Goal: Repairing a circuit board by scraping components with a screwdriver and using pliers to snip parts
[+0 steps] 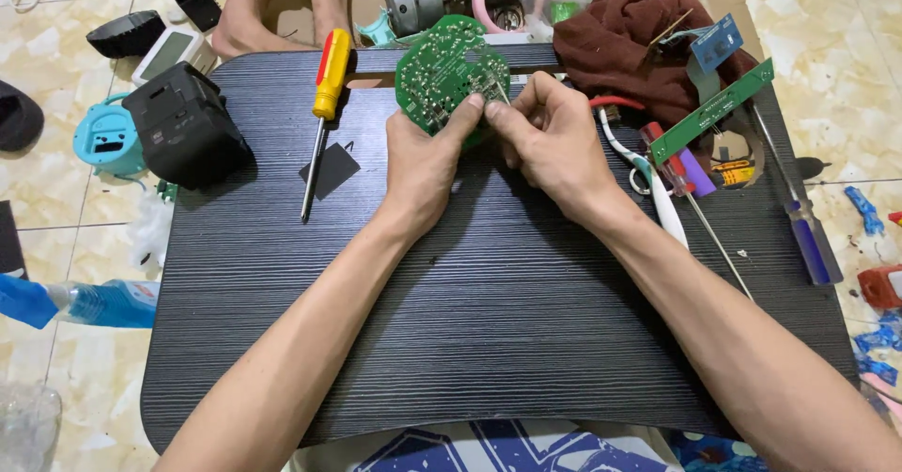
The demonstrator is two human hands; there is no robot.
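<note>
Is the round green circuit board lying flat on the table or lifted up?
Lifted up: the left hand and right hand hold the round green circuit board tilted, solder side facing the camera, above the dark table.

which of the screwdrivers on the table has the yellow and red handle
The screwdriver lying left of the hands, beside the round green circuit board. The others lie on the right: a blue-handled one at the table's edge and a red-handled one.

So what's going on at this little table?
A person holds a round green circuit board up over a dark lap table. The left hand grips its lower edge; the right hand pinches at its right side. A yellow-handled screwdriver lies to the left, a black box beyond it.
</note>
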